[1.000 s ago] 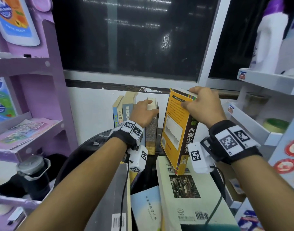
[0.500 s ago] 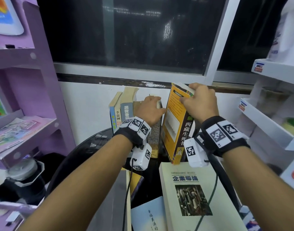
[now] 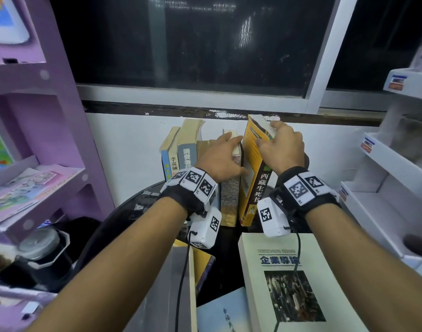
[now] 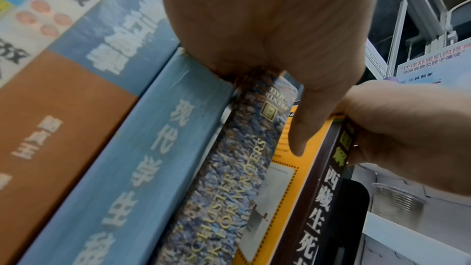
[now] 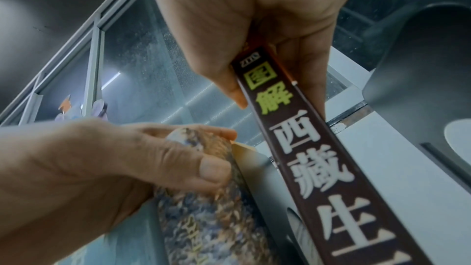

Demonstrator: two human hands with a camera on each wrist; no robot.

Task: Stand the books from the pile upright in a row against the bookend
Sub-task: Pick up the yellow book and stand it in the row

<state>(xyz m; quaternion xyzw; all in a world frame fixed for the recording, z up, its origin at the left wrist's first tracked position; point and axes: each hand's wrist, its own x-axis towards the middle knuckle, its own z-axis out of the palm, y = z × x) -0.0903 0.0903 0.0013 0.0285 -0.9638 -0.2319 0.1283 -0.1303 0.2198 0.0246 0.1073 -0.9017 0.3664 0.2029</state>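
Note:
Several books stand upright in a row against the white wall on the black round table (image 3: 123,212). My left hand (image 3: 225,152) grips the top of the speckled book (image 3: 229,200) at the row's right end, thumb on its spine (image 5: 209,219). My right hand (image 3: 274,142) grips the top of an orange book with a dark brown spine (image 3: 261,185). This book stands on the table just right of the speckled one, tilted slightly, with a thin gap between them (image 4: 280,198). I cannot make out the bookend.
The pile lies in front: a pale green book (image 3: 289,279), a light blue book (image 3: 224,312), a grey book (image 3: 176,295). A purple shelf unit (image 3: 49,140) stands left, white shelves (image 3: 384,176) right. A dark rounded object (image 4: 354,198) stands just right of the orange book.
My right hand has brought the orange book leftward and more upright, close beside the speckled book. My left hand has stayed on the speckled book's top.

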